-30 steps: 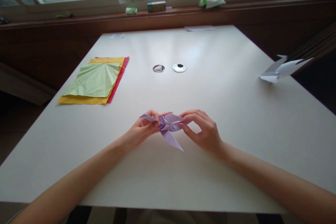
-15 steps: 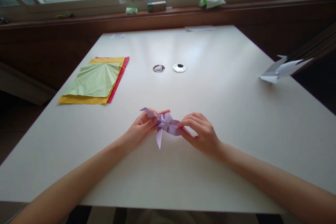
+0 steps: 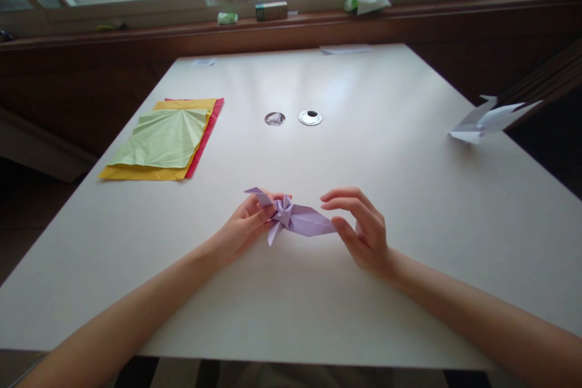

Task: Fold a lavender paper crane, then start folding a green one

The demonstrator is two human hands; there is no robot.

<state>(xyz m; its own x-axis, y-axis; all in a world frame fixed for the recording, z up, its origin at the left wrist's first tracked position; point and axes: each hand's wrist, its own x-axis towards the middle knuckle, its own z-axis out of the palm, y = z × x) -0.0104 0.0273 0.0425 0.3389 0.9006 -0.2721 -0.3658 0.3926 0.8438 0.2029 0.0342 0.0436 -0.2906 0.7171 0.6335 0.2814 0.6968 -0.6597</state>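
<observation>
Purple paper model (image 3: 295, 218), left hand (image 3: 243, 227) pinching

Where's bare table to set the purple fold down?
Bare: between the sheet stack and white fold, around the two grommets; also the table's near edge below both hands. Crowded: left side, and mid-table where left hand holds the purple fold.

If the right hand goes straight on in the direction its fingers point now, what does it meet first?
The right hand points left, so it would likely meet the purple folded paper first, at its near tip, which the left hand pinches; depth is a little unclear.
</observation>
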